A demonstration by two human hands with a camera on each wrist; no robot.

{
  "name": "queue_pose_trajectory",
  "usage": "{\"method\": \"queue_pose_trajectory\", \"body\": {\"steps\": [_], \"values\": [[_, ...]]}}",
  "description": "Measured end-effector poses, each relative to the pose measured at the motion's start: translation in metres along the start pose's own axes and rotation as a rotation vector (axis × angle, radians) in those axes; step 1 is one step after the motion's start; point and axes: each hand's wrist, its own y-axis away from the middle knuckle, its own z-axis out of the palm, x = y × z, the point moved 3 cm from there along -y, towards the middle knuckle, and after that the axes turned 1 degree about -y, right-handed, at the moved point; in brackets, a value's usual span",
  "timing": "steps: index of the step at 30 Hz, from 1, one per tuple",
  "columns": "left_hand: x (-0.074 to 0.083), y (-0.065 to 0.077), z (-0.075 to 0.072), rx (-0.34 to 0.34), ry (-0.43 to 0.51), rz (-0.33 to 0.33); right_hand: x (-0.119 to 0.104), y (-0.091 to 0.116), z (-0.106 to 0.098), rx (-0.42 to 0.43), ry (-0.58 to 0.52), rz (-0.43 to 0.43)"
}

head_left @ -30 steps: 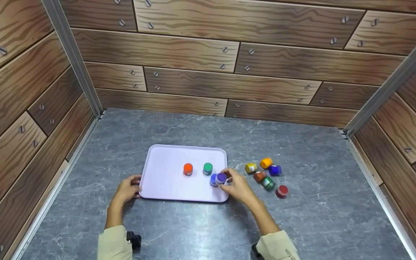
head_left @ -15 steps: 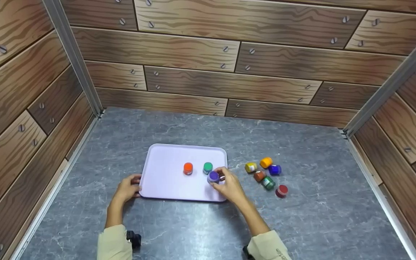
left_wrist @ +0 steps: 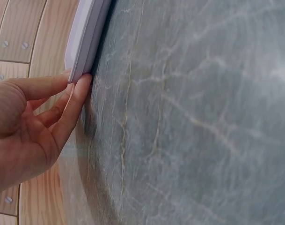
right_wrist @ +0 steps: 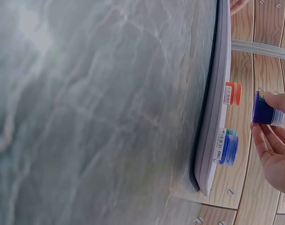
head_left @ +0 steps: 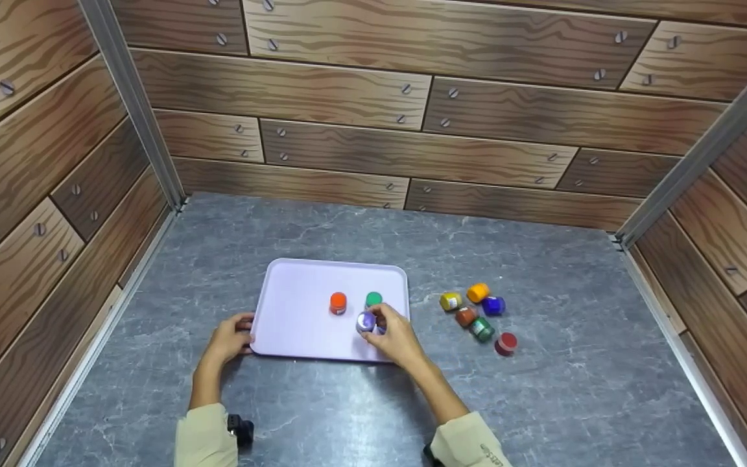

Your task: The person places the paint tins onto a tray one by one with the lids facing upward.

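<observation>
Three jars [head_left: 338, 303] stand on the tray [head_left: 296, 324] over there, with a fourth jar [head_left: 366, 322] above it in the right hand [head_left: 398, 337]. The left hand [head_left: 228, 338] is at its left edge, six others [head_left: 467, 316] right of it, a wall [head_left: 373, 143] behind.

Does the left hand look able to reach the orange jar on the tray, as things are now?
Probably yes: only bare tray lies between the left hand and the orange jar, though the hand would first have to release the tray.
</observation>
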Motion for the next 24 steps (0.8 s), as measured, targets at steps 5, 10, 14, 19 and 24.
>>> {"method": "queue_pose_trajectory", "body": {"steps": [5, 10, 14, 19, 24], "values": [[0.000, 0.000, 0.000, 0.001, -0.006, -0.013, 0.001, 0.002, 0.006, -0.017, 0.003, 0.029], [0.000, 0.001, 0.000, 0.003, 0.006, -0.010, 0.002, 0.004, 0.015, -0.055, 0.022, 0.037], [0.001, 0.001, 0.000, 0.001, 0.009, -0.007, 0.004, 0.004, 0.021, -0.071, 0.025, 0.042], [0.002, 0.001, 0.001, -0.003, 0.013, -0.004, 0.004, 0.002, 0.026, -0.070, 0.050, 0.037], [0.002, 0.001, 0.001, -0.001, 0.011, -0.005, 0.004, -0.002, 0.029, -0.081, 0.081, 0.031]]}}
